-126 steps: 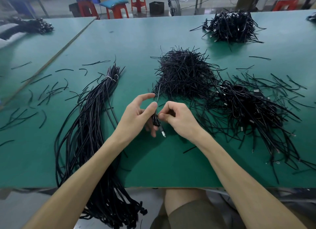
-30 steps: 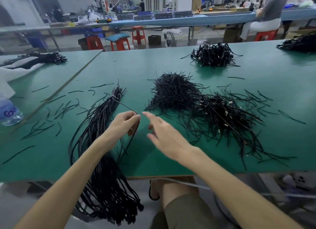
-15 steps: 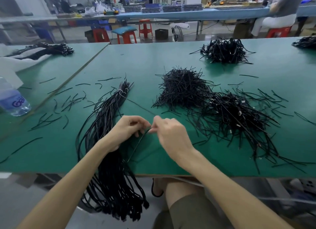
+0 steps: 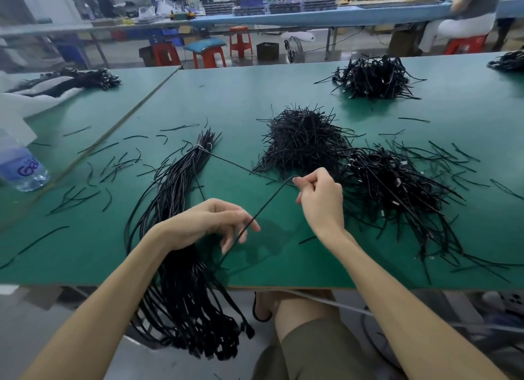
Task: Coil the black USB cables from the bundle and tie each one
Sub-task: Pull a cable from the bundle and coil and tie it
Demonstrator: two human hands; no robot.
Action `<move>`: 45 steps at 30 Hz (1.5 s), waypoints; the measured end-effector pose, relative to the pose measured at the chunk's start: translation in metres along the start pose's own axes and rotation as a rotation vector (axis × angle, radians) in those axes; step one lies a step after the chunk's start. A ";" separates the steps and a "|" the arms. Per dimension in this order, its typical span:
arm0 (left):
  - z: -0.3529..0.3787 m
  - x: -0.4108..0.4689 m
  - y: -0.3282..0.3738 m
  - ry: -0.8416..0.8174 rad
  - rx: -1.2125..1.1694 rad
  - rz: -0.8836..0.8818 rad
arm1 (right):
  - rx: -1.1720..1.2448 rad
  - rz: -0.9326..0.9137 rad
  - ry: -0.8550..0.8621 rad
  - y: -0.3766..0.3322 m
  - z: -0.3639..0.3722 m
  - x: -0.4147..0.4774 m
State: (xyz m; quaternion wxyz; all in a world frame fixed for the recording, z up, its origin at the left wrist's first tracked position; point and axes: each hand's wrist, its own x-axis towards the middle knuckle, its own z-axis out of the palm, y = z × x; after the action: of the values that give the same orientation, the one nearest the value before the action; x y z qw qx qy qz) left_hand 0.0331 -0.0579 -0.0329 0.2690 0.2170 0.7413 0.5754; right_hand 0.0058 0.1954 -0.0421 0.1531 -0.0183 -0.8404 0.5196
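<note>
Here, right hand [image 4: 320, 201] pinching one cable [image 4: 266, 203], left hand [image 4: 204, 221] slack against it, bundle [image 4: 170, 187] beside, bottle [image 4: 22, 170] far left.

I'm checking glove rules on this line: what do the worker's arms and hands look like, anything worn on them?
Nothing is worn. The left grip and right grip are bare hands: no gloves, rings or tape show. The left forearm and right forearm are bare to the picture's edge, with no sleeve, watch or wristband in view.
</note>
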 end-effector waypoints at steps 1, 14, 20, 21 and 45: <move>0.000 0.000 0.000 -0.015 -0.005 0.005 | 0.001 0.002 -0.011 0.000 0.000 -0.002; 0.004 0.012 -0.010 0.309 -0.102 0.061 | -0.774 -0.791 -0.138 -0.021 0.031 -0.046; 0.005 0.011 -0.008 0.303 -0.084 0.038 | -0.705 -0.845 -0.240 -0.027 0.033 -0.039; 0.006 0.012 -0.008 0.309 -0.093 0.032 | -0.639 -0.830 -0.247 -0.028 0.027 -0.036; -0.016 0.003 -0.011 0.512 -0.898 0.237 | -0.194 -0.531 -0.527 -0.007 -0.007 -0.050</move>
State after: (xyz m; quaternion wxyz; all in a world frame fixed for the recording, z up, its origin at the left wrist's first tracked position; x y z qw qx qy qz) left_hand 0.0201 -0.0701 -0.0415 0.0787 0.0153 0.4341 0.8973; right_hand 0.0568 0.1887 -0.0446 0.0585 0.3198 -0.8716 0.3670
